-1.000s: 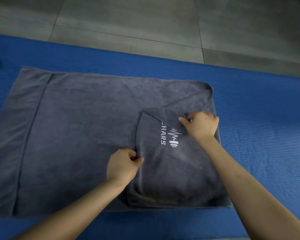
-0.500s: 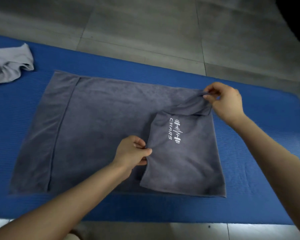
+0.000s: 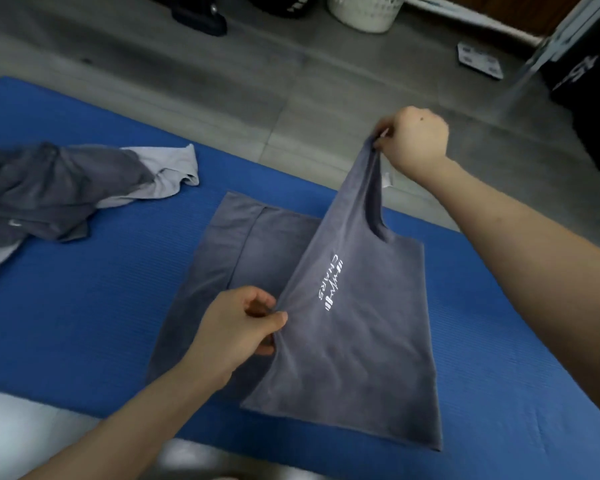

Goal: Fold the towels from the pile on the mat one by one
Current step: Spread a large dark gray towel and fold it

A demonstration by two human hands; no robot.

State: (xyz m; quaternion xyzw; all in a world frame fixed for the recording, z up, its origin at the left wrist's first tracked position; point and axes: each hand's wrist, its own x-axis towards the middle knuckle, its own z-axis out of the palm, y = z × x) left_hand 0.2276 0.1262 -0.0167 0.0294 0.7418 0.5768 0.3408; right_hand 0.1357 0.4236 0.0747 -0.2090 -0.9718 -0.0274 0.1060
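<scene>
The right hand (image 3: 414,142) pinches a raised corner of the dark grey logo-printed towel (image 3: 354,341); the left hand (image 3: 238,332) pinches its near fold edge. The towel lies on the ribbed blue mat (image 3: 84,306), the crumpled grey towel pile (image 3: 59,188) well left.

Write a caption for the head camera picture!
Over the blue mat, the right hand holds up a corner of the grey towel while the left hand pinches its edge.
</scene>
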